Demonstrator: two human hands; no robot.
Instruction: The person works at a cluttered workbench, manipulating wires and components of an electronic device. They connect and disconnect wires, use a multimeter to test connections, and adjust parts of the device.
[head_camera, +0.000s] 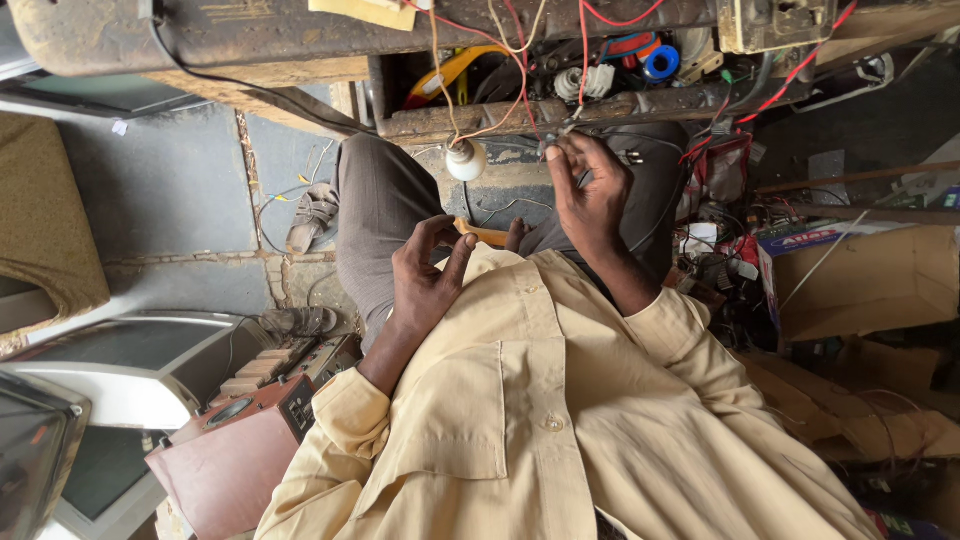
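Grey stone floor (170, 190), cluttered wooden workbench (300, 75), daylight.

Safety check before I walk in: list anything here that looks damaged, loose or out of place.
A bare white bulb dangles from loose wires off the worn wooden bench. Red and white wires tangle by the right hand. Two sandals lie apart on the floor.

Open room over the lap between left hand (425, 275) and right hand (590, 185); ahead, hanging bulb (466, 160), red wires (515, 75) and the cluttered workbench (520, 115) edge block passage; cardboard box (865, 280) crowds the right.
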